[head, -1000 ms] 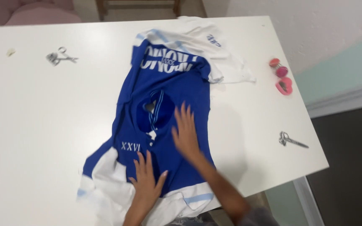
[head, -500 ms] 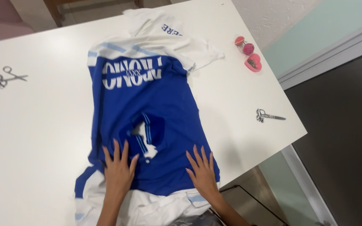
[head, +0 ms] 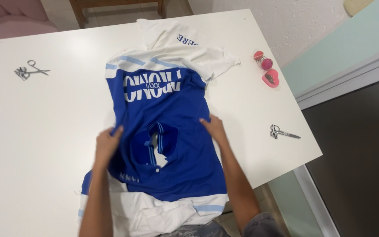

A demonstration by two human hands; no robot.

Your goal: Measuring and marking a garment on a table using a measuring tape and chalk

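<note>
Shirt: blue and white polo shirt (head: pixel 165 114) lies flat on the white table (head: pixel 44 131), with its collar (head: pixel 156 142) between the two hands and its white letters farther away, past the fingers.
Left hand: left hand (head: pixel 107 145) lies on the left edge of the shirt, just beside the collar. Its fingers (head: pixel 117 131) are curled onto the blue cloth. I cannot tell if they pinch the cloth or just press it.
Right hand: right hand (head: pixel 215 128) lies on the right edge of the shirt, palm down, fingers close together. It holds nothing that I can see.
Near the right hand: small silver scissors (head: pixel 282 132) lie on the table, out to the right of it.
Far past the right hand: pink round things (head: pixel 266 69) sit near the table's far edge.
Far from the left hand: another pair of scissors (head: pixel 31 70) lies well away, up and to the left.
</note>
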